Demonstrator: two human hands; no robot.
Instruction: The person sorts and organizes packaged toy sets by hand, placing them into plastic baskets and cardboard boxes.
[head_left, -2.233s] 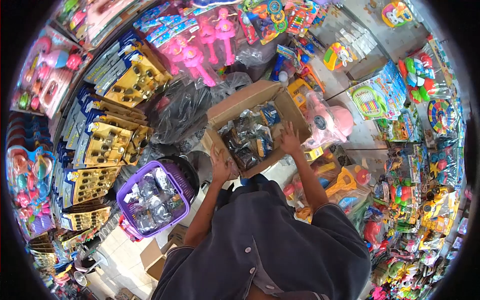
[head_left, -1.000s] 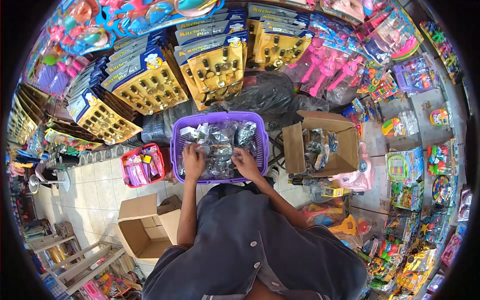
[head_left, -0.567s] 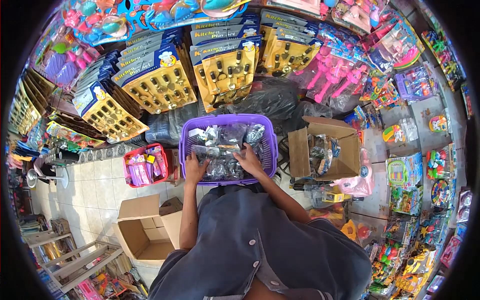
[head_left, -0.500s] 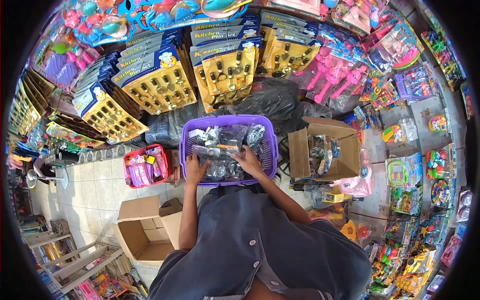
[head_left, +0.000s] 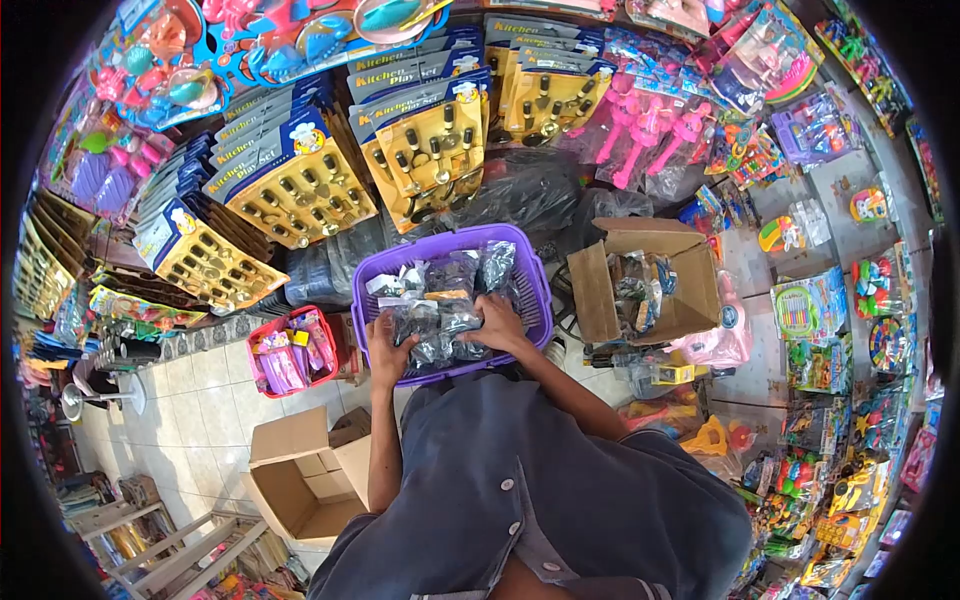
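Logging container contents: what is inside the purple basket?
The purple basket holds a heap of clear bagged packets. The left hand and right hand grip some. Lower layers and the basket floor are covered.

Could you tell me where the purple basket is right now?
In the head view the purple basket sits centre frame, directly before the person, with both hands in its packets: left hand, right hand. The open cardboard box stands to its right.
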